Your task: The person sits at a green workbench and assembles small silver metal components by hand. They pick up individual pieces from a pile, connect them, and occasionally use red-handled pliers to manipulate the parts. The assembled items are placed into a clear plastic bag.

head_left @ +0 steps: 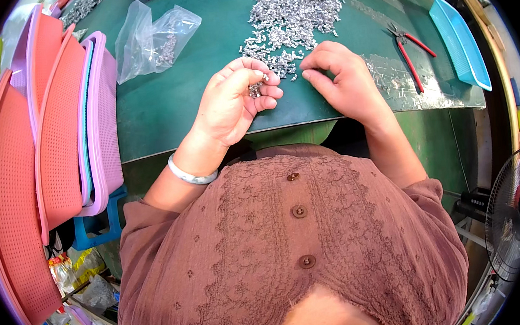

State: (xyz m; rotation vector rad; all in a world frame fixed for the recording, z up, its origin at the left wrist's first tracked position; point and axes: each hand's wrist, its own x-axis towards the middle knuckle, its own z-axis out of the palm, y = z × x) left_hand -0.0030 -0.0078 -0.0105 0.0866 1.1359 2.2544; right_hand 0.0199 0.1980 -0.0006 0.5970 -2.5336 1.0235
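Note:
Several small silver metal pieces [255,90] lie in the curled fingers of my left hand [224,101], which is turned palm up. One of these pieces shows at the tip of its thumb. To the right, my right hand [344,79] is held over the table with its fingers curled and its thumb close to the index finger. Whether anything sits between those fingertips cannot be made out. Just beyond both hands spreads a large loose pile of the same silver metal pieces [294,16], its near end by my left fingertips.
A clear plastic bag [155,39] with some pieces lies left on the green table [164,115]. Red-handled pliers [409,53] and a blue tray [459,43] are at right. Stacked plastic baskets [15,200] crowd the left side; a fan [511,210] stands at lower right.

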